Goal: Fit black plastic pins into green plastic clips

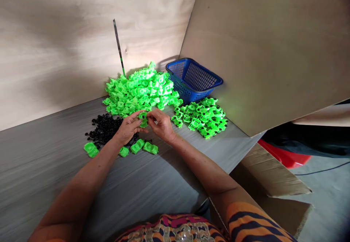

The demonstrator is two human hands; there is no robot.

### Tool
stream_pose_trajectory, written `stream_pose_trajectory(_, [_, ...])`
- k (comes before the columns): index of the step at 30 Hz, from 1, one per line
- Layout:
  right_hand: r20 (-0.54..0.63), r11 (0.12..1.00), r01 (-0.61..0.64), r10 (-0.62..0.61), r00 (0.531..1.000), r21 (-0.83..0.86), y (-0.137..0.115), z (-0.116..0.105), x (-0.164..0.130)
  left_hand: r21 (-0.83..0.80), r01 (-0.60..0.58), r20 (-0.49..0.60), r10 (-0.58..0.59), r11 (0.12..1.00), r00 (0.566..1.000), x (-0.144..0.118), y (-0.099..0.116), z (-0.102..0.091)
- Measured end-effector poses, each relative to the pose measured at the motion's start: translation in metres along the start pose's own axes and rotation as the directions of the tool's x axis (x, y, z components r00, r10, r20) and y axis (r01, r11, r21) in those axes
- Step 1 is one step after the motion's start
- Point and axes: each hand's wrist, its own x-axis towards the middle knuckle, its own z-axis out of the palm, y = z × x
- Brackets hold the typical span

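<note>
Grey table (41,169), big heap of green plastic parts (139,89), black small parts (105,127), blue basket (193,78), smaller green pile (203,116)

a small assembly workshop: a grey table (41,162) boxed in by bare plywood boards (259,45), heaps of identical green plastic parts (139,89), a pile of small black pieces (105,127), a blue basket (193,78), and a cardboard carton (273,187) alongside.

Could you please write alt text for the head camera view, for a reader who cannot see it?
A person's left hand and right hand together hold one small bright green plastic car body above a grey table. Behind lie a big heap of green plastic shells, a pile of small black wheels, a blue plastic mesh basket and finished green cars.
</note>
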Motion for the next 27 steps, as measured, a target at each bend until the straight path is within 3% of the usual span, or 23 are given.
stream_pose_trajectory(8, [0.023, 0.977, 0.059, -0.056, 0.998, -0.207, 0.0045, 0.0093, -0.0035, 0.034, 0.006, 0.023, -0.007, 0.999, 1.0, -0.0019, 0.0002, 0.0037])
stream_pose_trajectory(17, [0.061, 0.964, 0.055, -0.041, 0.997, -0.26, 0.0062, 0.0104, -0.0037, 0.072, -0.024, 0.009, 0.023, 0.997, 1.0, -0.0025, -0.0008, 0.0051])
stream_pose_trajectory(22, [0.038, 0.985, 0.034, -0.028, 0.999, -0.169, 0.0052, 0.0082, -0.0033, 0.122, -0.048, -0.021, 0.051, 0.991, 0.998, -0.0014, -0.0008, 0.0066])
stream_pose_trajectory(27, [0.009, 0.99, -0.122, 0.121, 0.993, 0.067, 0.0064, 0.007, -0.0019, 0.148, -0.093, -0.081, 0.106, 0.985, 0.991, -0.0011, -0.0005, 0.0069])
